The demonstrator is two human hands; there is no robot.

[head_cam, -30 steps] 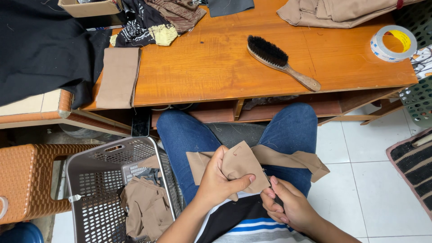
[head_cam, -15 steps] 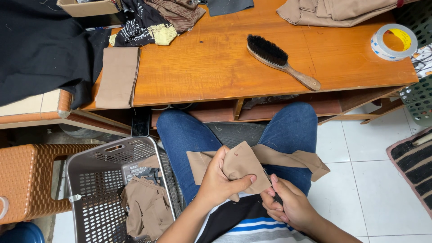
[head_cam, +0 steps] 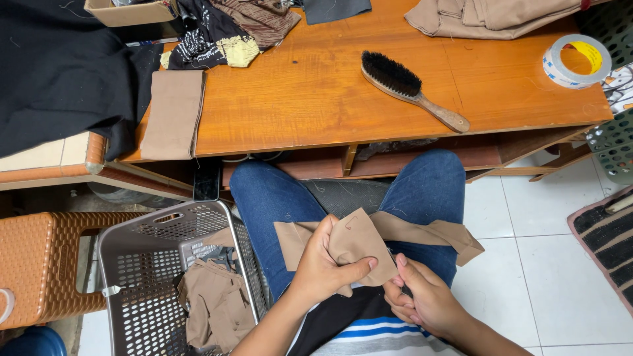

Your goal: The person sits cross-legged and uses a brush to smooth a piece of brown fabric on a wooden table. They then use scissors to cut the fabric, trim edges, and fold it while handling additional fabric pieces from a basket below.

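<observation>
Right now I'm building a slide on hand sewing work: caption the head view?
Both hands, left and right, grip a tan fabric piece over the lap.

Tan cloth piece (head_cam: pixel 359 244), grey basket (head_cam: pixel 142 264)

I log one item in hand: a tan fabric piece (head_cam: pixel 359 244), a flat cut of thin woven cloth, plain and without visible print. It lies across the lap, over the blue jeans, below the table edge. Its middle section is folded up into a rough triangular flap with the point uppermost; a small thread loop shows near that point. One end runs out flat toward the left thigh, the other extends as a longer strip over the right thigh, ending in a turned-over corner. The lower edge of the flap is pinched; I cannot tell how many layers are gathered there.
</observation>
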